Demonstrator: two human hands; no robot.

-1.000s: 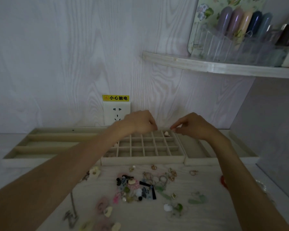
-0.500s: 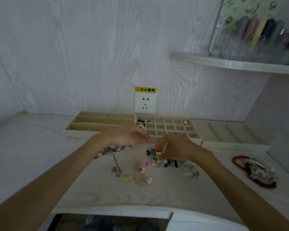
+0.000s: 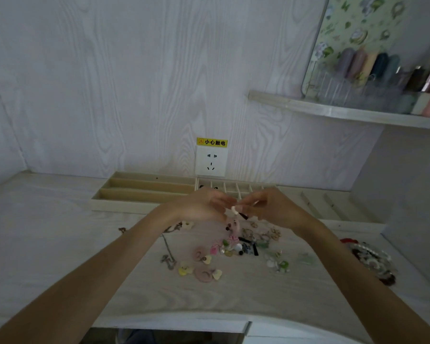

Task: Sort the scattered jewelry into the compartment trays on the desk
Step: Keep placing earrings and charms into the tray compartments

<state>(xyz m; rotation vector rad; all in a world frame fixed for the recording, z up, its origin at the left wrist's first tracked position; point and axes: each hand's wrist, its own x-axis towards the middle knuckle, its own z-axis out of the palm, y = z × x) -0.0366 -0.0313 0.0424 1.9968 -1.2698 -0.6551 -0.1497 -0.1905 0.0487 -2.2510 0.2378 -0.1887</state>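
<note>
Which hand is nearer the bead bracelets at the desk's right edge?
Right. The right hand is raised over the jewelry pile, on the bead bracelets' side; the left hand is beyond it, farther left.

Both hands have come back from over the beige grid tray to meet above the scattered pile; the left hand point(image 3: 204, 207) and right hand point(image 3: 271, 207) now pinch a small white-and-pink earring point(image 3: 234, 210) lifted between their fingertips
</note>
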